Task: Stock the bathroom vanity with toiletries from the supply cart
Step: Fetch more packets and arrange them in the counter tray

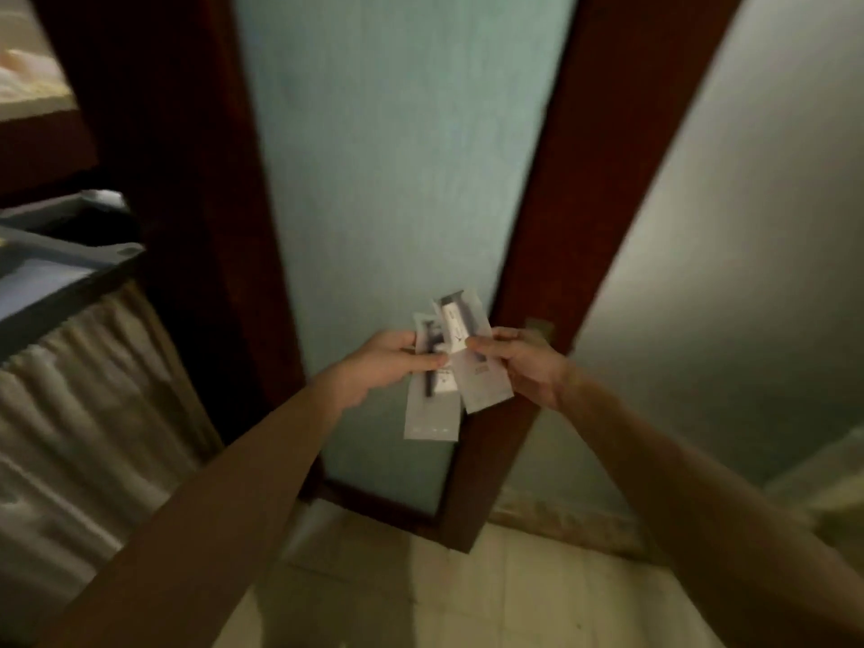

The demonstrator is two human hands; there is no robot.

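Packets (431,416) in left hand (390,362), right hand (519,367)

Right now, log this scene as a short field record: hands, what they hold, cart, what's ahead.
left hand: pinches the left packet
right hand: pinches the right packet
overlap: the two flat white sachets overlap, with a slim dark item in each; contents too blurred to name
cart: at the left edge, grey top tray, pleated cloth below
door: straight ahead, pale frosted panel in a dark wood frame
floor: pale tiles
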